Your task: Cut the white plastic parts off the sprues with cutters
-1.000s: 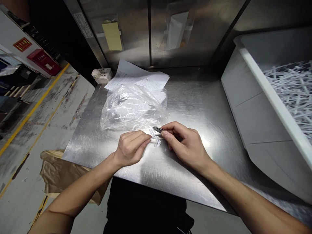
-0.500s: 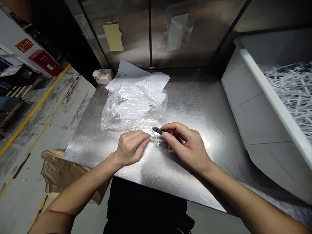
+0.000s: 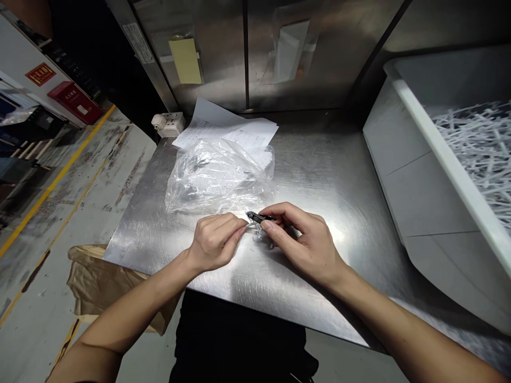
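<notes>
My left hand [image 3: 215, 240] is closed, pinching a thin white plastic piece [image 3: 250, 224] between thumb and fingertips. My right hand [image 3: 305, 236] grips a small black nail clipper [image 3: 257, 217], whose head is at the white piece just off the left fingertips. Whether its jaws touch the piece I cannot tell. Beneath the clipper, small white plastic bits [image 3: 258, 234] lie on the steel table [image 3: 223, 282], partly hidden by the right hand. Just beyond both hands rests a clear plastic bag [image 3: 219, 175] with small white pieces inside.
A large grey-white bin [image 3: 399, 159] holding many white plastic strips [image 3: 479, 154] stands on the right. Printed papers [image 3: 223, 125] and a power socket [image 3: 170, 125] sit at the back. Brown paper [image 3: 104, 284] is below the table's left edge. A steel wall [image 3: 223, 96] closes the back.
My right hand has shifted slightly left and down, bringing the clipper's head closer to the white piece. My left hand has stayed put.
</notes>
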Motion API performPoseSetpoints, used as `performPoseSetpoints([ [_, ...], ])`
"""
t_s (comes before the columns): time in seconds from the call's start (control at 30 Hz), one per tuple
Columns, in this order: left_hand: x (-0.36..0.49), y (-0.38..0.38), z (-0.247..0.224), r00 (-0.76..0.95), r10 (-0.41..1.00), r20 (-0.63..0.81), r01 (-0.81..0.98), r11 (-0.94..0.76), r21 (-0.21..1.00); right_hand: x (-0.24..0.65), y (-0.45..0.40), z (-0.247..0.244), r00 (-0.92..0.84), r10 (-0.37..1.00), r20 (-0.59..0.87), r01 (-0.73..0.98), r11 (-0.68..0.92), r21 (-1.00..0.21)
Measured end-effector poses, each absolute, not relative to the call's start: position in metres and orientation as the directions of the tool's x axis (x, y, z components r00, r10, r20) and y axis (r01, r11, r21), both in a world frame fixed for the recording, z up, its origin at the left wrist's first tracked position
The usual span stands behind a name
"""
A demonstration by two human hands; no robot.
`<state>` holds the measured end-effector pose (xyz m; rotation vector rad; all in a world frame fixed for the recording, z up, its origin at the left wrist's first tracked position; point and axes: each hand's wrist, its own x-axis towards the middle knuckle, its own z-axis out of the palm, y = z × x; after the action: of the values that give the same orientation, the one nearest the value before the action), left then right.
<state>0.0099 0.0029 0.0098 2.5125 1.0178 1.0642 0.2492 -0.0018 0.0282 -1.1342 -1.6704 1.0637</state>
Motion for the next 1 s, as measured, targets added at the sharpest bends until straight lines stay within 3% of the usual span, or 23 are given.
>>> performPoseSetpoints([
  [0.33, 0.0098, 0.0017, 0.0071, 0.522, 0.665, 0.534, 0.534, -0.743, 0.403, 0.2465, -0.003, 0.0259, -0.228, 0.957, 0.178, 0.272, 0.239, -0.932],
  [0.63, 0.0119, 0.0033, 0.0047, 0.529, 0.665, 0.527, 0.577, -0.737, 0.352, 0.2462, -0.0009, 0.0222, -0.194, 0.977, 0.089, 0.243, 0.135, -0.961],
  [1.0, 0.0097, 0.0034, 0.0131, 0.406, 0.725, 0.556, 0.564, -0.678, 0.472, 0.2544, 0.0057, 0.026, -0.172, 0.976, 0.137, 0.189, 0.169, -0.967],
])
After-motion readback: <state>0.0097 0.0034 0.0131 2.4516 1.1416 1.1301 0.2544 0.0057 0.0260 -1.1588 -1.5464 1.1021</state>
